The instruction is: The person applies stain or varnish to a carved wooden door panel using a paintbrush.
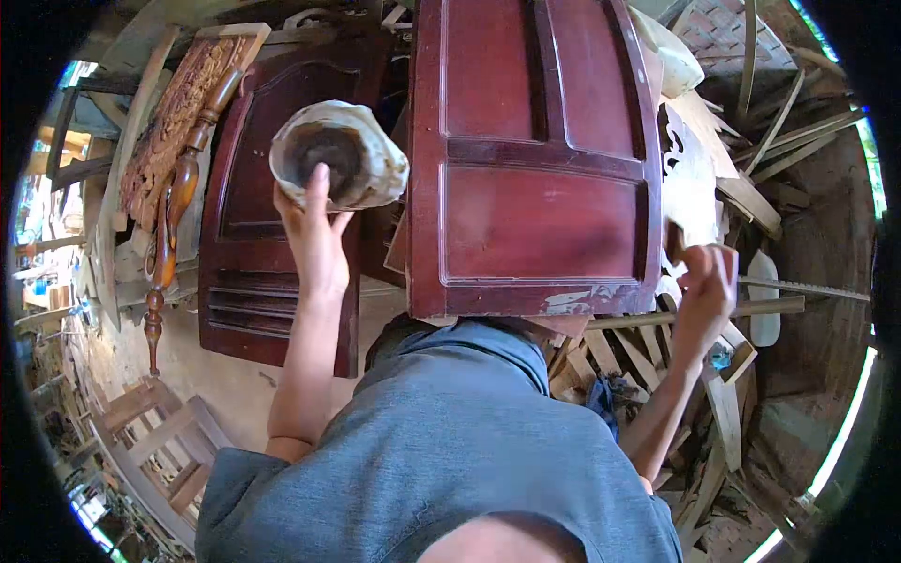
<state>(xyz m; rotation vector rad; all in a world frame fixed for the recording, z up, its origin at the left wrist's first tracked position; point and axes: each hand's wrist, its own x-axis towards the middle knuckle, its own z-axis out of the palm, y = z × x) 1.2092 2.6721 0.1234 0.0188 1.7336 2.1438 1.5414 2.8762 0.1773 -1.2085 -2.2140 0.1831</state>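
Observation:
My left hand (319, 239) grips a stained white container (385, 164), cut open at the top with dark residue inside, and holds it up to the left of a reddish-brown wooden panel door (544, 220). The thumb lies over the container's rim. Just past the door's right edge, my right hand (709, 286) is closed with its fingers curled. What it may hold is hidden; a small brownish shape shows beside the fingers. The door lies in front of me, glossy on its panels, with a pale scuffed patch along its near edge.
A second dark red door (272, 253) leans at the left, beside a carved wooden panel (178, 122) and a turned post (178, 206). Wood scraps (648, 357) pile up at the right, near a white plastic bottle (764, 300). A slatted wooden frame (160, 436) lies lower left.

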